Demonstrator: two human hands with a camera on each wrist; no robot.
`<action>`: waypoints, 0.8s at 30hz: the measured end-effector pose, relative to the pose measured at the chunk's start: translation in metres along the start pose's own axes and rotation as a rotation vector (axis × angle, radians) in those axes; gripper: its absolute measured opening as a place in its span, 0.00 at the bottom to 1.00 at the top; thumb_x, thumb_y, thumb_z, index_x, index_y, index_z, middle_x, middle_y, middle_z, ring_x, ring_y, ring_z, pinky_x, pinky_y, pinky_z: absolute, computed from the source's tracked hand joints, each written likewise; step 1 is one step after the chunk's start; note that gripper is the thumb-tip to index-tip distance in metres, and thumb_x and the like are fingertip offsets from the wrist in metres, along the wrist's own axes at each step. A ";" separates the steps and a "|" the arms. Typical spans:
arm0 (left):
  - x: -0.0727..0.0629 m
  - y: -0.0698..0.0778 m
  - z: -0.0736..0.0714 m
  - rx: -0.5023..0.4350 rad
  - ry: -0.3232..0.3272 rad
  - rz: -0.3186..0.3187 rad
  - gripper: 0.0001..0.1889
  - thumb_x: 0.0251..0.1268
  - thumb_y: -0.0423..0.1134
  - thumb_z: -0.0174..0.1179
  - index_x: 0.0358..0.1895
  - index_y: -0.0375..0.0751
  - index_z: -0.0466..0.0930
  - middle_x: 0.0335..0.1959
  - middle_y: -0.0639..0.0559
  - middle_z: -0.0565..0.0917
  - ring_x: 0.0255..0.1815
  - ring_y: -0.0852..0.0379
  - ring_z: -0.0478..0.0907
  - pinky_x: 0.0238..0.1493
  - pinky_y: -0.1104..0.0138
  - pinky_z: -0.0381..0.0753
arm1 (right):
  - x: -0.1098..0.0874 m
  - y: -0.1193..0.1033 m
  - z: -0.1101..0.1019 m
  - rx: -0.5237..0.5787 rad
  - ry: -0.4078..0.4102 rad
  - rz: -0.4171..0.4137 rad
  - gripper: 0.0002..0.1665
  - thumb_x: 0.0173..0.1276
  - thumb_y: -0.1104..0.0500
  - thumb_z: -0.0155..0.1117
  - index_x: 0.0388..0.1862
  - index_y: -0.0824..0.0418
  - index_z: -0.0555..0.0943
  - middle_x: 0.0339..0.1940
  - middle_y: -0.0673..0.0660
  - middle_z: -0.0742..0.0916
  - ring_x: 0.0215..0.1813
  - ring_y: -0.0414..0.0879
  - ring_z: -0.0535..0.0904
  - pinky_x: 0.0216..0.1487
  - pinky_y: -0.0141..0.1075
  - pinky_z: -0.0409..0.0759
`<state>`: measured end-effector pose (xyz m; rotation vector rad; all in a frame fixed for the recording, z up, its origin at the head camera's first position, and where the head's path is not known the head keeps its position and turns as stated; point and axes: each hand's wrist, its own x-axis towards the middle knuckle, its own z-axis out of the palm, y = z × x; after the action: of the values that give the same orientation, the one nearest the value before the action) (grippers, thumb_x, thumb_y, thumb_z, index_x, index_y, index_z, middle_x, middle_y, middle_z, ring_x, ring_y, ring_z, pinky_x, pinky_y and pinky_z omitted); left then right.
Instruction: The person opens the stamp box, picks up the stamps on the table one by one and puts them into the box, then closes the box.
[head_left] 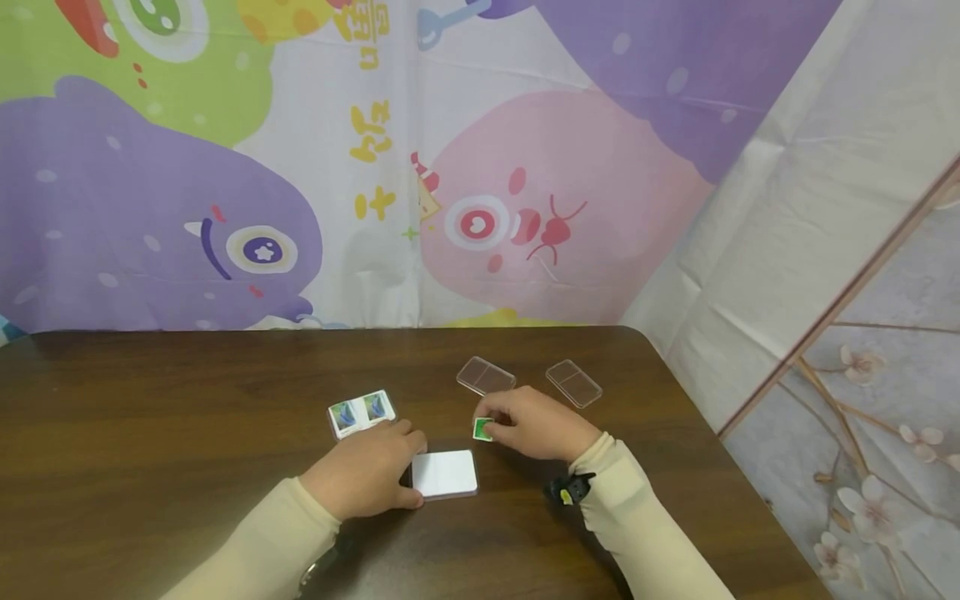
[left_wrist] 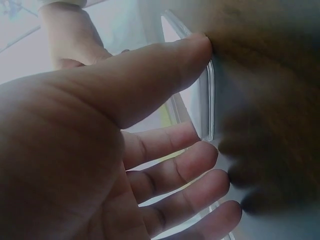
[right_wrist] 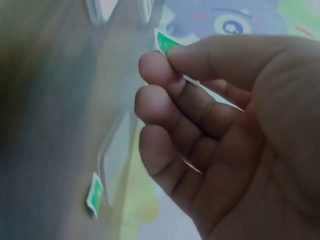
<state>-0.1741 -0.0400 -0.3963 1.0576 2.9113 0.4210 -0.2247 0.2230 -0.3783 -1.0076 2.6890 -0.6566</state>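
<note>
A white card in a clear flat case (head_left: 445,474) lies at the table's front middle. My left hand (head_left: 367,468) holds this case at its left end, thumb on the near edge and index finger on the far edge. To its right, my right hand (head_left: 536,423) pinches a small green stamp (head_left: 482,429) between thumb and fingertips, above the table. The stamp's toothed white edge shows in the right wrist view. A second green stamp (right_wrist: 95,195) lies on the table there; the right hand hides it in the head view.
Behind the left hand lies a case with two blue-and-green stamps (head_left: 362,413). Two clear plastic covers, one to the left (head_left: 486,377) and one to the right (head_left: 573,383), lie beyond the right hand. A printed cloth (head_left: 360,283) hangs behind the wooden table (head_left: 187,392).
</note>
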 end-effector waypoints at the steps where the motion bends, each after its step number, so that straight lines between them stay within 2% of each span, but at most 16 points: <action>1: 0.000 0.000 0.000 0.002 0.002 0.004 0.26 0.46 0.51 0.81 0.44 0.40 0.82 0.37 0.51 0.80 0.38 0.50 0.79 0.40 0.55 0.81 | 0.001 -0.001 0.002 0.019 -0.025 -0.006 0.06 0.76 0.62 0.63 0.43 0.51 0.85 0.32 0.42 0.83 0.31 0.35 0.73 0.36 0.32 0.75; 7: 0.000 0.002 0.001 0.006 0.000 0.003 0.26 0.47 0.51 0.81 0.44 0.40 0.82 0.36 0.52 0.79 0.37 0.51 0.78 0.39 0.57 0.80 | 0.005 -0.003 0.016 0.125 -0.161 -0.036 0.05 0.75 0.63 0.65 0.42 0.52 0.81 0.31 0.42 0.80 0.32 0.34 0.73 0.36 0.30 0.74; 13: 0.001 0.003 0.001 0.008 0.000 0.000 0.25 0.47 0.51 0.81 0.43 0.41 0.82 0.35 0.53 0.78 0.37 0.52 0.77 0.38 0.57 0.79 | 0.006 -0.008 0.023 0.220 -0.231 -0.031 0.06 0.73 0.66 0.65 0.40 0.55 0.78 0.28 0.43 0.80 0.30 0.33 0.74 0.34 0.28 0.74; 19: 0.001 0.002 0.001 0.015 0.006 0.010 0.25 0.47 0.50 0.81 0.42 0.41 0.81 0.34 0.53 0.78 0.35 0.53 0.76 0.37 0.58 0.79 | 0.007 -0.012 0.026 0.157 -0.230 -0.029 0.08 0.73 0.63 0.67 0.35 0.52 0.78 0.25 0.43 0.78 0.28 0.33 0.71 0.32 0.27 0.72; 24: 0.000 0.002 0.001 0.012 -0.001 0.003 0.25 0.47 0.50 0.81 0.43 0.41 0.81 0.35 0.53 0.78 0.36 0.53 0.77 0.38 0.58 0.79 | 0.008 -0.012 0.027 0.060 -0.181 0.003 0.06 0.72 0.60 0.70 0.37 0.52 0.80 0.24 0.43 0.78 0.26 0.33 0.70 0.31 0.28 0.71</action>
<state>-0.1728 -0.0379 -0.3966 1.0639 2.9155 0.4032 -0.2146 0.2007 -0.3971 -0.9966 2.4994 -0.6098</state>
